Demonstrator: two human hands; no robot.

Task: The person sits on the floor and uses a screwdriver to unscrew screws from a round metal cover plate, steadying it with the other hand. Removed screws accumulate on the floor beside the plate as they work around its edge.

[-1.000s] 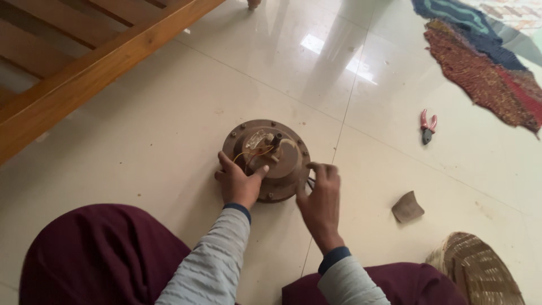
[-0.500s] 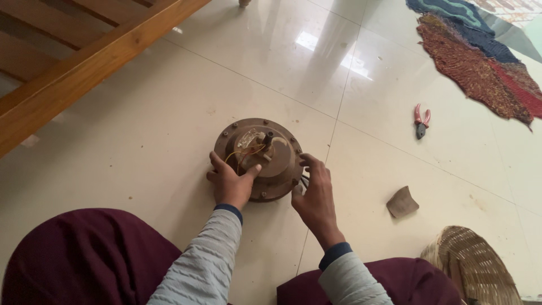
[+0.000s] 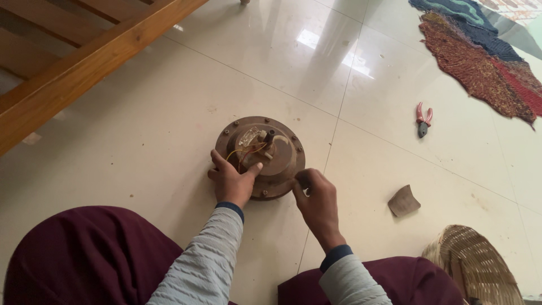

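Though rusty brown, round motor housing (image 3: 261,155), wires exposed.

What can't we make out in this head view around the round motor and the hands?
- Near rim of the round motor: hidden under the left hand and right hand.
- Whether the right hand's fingers pinch anything: too small to tell.
- Wires on top: where they end is too fine to see.
- Woven basket: cut off by the bottom edge.
- Pliers: the tips are too small to make out.
- Underside of the brown scrap: hidden.
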